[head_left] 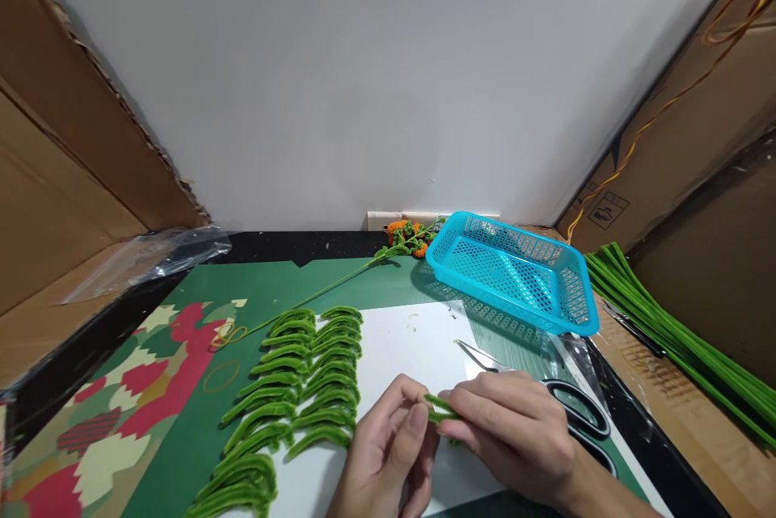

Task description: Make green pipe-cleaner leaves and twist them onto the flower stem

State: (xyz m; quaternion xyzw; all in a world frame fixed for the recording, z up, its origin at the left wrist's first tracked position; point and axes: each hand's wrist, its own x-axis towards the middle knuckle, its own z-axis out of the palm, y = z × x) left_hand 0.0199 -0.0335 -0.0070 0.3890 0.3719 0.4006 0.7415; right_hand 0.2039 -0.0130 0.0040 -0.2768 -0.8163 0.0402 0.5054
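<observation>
A short folded piece of green fuzzy pipe cleaner [441, 402] spans the small gap between my hands, low in the middle of the view. My left hand [391, 453] is closed, its thumb and fingertips pinching one end. The other end is gripped by my right hand [515, 425], whose fingers cover most of it. Left of them lie two columns of curved green pipe-cleaner pieces [327, 376], on and beside a white sheet [400, 340]. Partly hidden under my right hand are scissors [579, 406] with black handles, their blades pointing up and left.
Behind the right hand stands a blue plastic basket [512, 304]. A long green stem with orange flowers [400, 231] lies along the back. Straight green pipe cleaners [679, 340] are bundled at right. Rubber bands [222, 376] and a plastic bag [158, 259] lie left. Cardboard walls flank the table.
</observation>
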